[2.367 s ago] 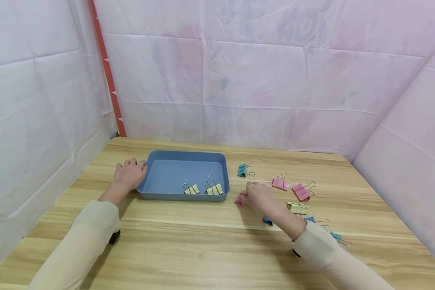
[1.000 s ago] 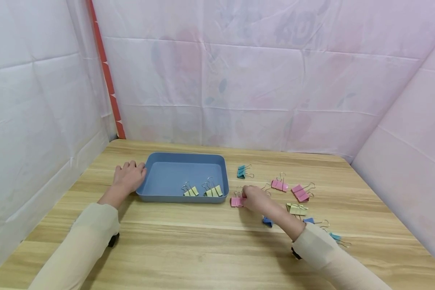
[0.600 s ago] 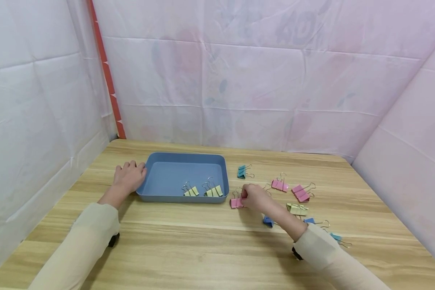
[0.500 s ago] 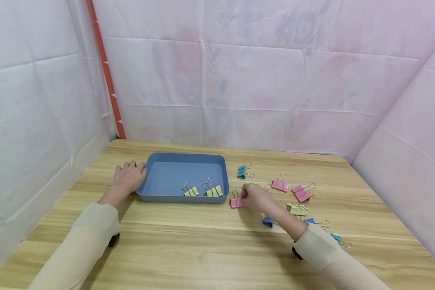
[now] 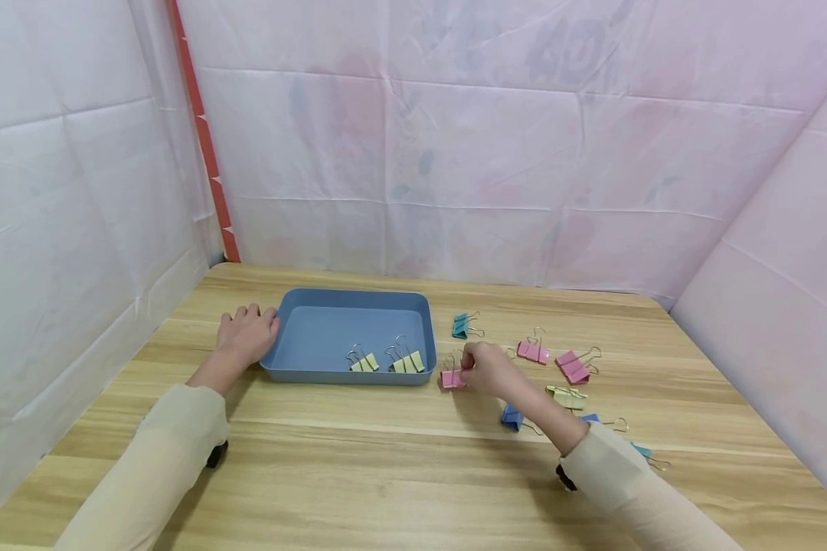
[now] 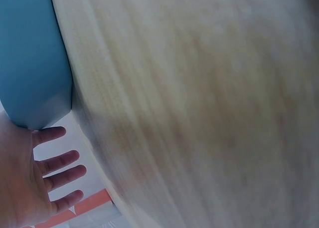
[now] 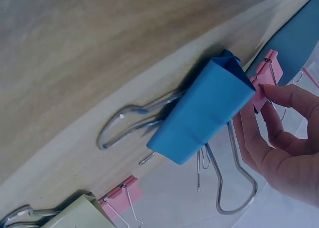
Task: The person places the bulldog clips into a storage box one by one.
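In the head view my right hand (image 5: 491,370) pinches a pink binder clip (image 5: 451,379) just right of the blue tray (image 5: 344,376). The right wrist view shows thumb and fingertips on this pink clip (image 7: 266,73), its wire handles sticking out. My left hand (image 5: 246,335) rests against the tray's left side; in the left wrist view its fingers (image 6: 62,160) are spread and fairly straight. Two pale yellow binder clips, one left (image 5: 365,363) and one right (image 5: 408,362), lie in the tray along its front wall. A wire handle shows behind my right hand, its clip hidden.
Right of the tray lie a teal clip (image 5: 460,326), two pink clips (image 5: 534,351) (image 5: 573,367), a yellow clip (image 5: 567,397), a blue clip (image 5: 512,417) and others partly behind my right forearm. White cloth walls (image 5: 469,153) stand behind and at both sides.
The pink clip in my right hand has turned so its handles point up, after shifting slightly left. Lately hand and clip have moved a little away from me. The left hand stays in place.
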A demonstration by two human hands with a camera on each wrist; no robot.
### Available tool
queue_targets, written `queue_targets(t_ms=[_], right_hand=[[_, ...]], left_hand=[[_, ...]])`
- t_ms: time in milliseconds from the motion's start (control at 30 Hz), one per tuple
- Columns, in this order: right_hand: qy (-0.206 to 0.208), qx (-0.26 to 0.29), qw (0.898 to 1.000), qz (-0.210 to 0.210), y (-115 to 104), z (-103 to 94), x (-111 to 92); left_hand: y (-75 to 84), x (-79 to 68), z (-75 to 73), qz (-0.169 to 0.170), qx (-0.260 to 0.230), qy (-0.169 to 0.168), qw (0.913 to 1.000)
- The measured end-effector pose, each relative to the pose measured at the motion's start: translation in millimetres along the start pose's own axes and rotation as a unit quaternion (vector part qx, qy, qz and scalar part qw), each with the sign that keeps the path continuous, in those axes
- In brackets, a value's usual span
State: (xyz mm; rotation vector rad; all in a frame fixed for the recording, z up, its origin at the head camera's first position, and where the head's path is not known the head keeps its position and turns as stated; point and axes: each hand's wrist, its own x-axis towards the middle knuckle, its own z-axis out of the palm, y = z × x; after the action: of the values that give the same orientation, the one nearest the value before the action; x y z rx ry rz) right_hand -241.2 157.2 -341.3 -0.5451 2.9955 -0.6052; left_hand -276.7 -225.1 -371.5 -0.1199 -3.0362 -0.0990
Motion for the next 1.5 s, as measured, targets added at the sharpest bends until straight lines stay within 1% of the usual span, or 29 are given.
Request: queue_targets(t_ms=[67, 267, 433, 767, 1000, 1167, 1500], right_hand=[[0.003, -0.001, 1.0, 0.0, 0, -1.0, 0], [0.008, -0.013, 1.0, -0.02, -1, -4.9, 2], [0.022, -0.018, 0.999, -0.034, -3, -7.4, 6], [0.028, -0.024, 0.999, -0.028, -12, -15.1, 10], [0.038, -0.019, 0.999, -0.026, -14, -21.1, 10], [0.05, -0.019, 0.998, -0.033, -15, -23.5, 12], [0.073, -0.013, 0.995, -0.062, -25, -24.0, 16]], left_hand=[[0.3, -0.3, -0.7, 0.0, 0.0, -0.001, 1.0], [0.8, -0.3, -2.5, 0.0, 0.001, -0.009, 1.0], [0.6, 1.2, -3.1, 0.0, 0.003, -0.013, 0.9999], [0.3, 0.9, -3.4, -0.002, 0.0, -0.013, 0.9999], [0.5, 1.5, -2.5, -0.001, 0.003, -0.014, 0.9999], [0.9, 1.1, -2.5, -0.002, 0.002, -0.017, 0.9999], [-0.2, 0.9, -2.7, 0.0, 0.004, -0.018, 0.9998]])
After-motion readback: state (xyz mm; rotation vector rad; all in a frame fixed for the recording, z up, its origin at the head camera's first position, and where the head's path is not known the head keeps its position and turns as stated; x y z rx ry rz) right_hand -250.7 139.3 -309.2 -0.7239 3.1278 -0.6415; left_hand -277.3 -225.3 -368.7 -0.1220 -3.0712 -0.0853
